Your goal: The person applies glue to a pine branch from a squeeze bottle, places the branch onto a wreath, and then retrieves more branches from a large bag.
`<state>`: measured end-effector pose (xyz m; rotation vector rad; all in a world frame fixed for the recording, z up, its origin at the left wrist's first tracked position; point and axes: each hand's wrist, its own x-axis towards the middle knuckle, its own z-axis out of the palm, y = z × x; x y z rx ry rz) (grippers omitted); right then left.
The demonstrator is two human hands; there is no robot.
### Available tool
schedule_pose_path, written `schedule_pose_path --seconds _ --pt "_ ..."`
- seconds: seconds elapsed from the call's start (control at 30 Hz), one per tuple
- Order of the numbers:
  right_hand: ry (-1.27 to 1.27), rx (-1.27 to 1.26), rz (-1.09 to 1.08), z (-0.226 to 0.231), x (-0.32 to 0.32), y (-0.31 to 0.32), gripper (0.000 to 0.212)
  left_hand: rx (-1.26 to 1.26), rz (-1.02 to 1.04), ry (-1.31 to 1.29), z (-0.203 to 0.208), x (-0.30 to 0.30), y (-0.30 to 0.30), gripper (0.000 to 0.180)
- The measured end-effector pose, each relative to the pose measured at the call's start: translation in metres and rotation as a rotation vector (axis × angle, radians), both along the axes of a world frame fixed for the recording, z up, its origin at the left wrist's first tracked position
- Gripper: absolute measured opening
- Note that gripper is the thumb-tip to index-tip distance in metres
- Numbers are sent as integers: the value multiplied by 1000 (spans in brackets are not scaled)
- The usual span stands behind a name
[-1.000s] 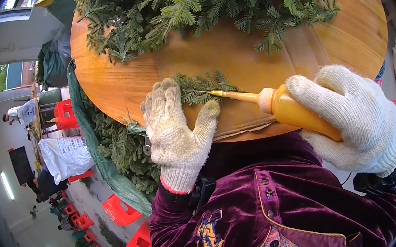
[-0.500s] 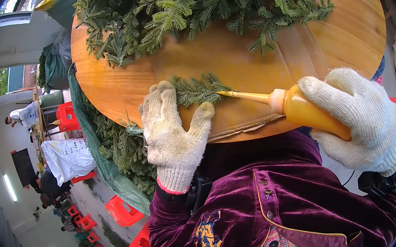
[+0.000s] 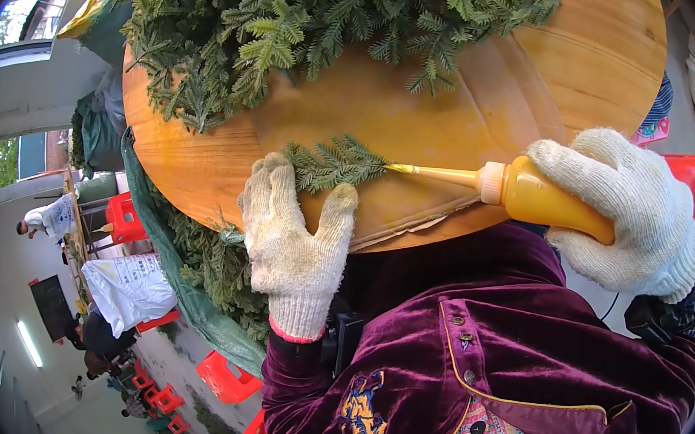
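Since the earlier frames the bottle [image 3: 538, 196] has slid a little to the right along the table [image 3: 605, 66], its nozzle tip now at the right end of the sprig [image 3: 335, 162] rather than over its middle; the left hand [image 3: 293, 245] has stayed pressed in the same spot. That hand, in a knitted white cotton glove with a red cuff edge, lies flat with fingers spread and released, fingertips on the left part of the sprig and palm on the table's near edge. The right hand [image 3: 622, 214], gloved the same way, is clenched around the body of the bottle, holding it nearly level with the nozzle pointing left. The bottle is soft yellow-orange plastic with a long, thin tapered nozzle. The sprig is one short, flat piece of green needle foliage, feathery in outline, lying on the table near its front edge, just ahead of the left hand. The table is one round top of glossy, honey-coloured wood with visible grain and a raised strip across it. One large pile [image 3: 300, 32] of the same green branches covers its far side, well apart from the sprig. The person's sleeves are plum velvet with yellow piping. Two gloves, one bottle, one sprig.
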<state>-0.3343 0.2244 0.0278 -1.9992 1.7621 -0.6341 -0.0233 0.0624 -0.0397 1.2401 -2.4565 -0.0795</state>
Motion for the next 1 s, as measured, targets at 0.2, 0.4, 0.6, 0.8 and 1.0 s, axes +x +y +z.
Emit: schedule_pose_path --seconds 0.2,0.4,0.6,0.8,1.0 --pt "-19 -18 -13 -5 -5 6 74 37 23 20 3 -4 -3 71" --pt "-129 -42 -30 -13 -6 8 73 -190 -180 -35 24 -15 -11 66" --pt "-378 -8 -91 -17 -16 11 76 21 -191 -178 43 -15 -26 61" --pt "-651 -40 -232 -25 -14 -2 80 -289 23 216 16 78 -47 49" --pt "-833 14 -309 -38 -10 -27 103 -68 666 -204 48 140 -7 48"
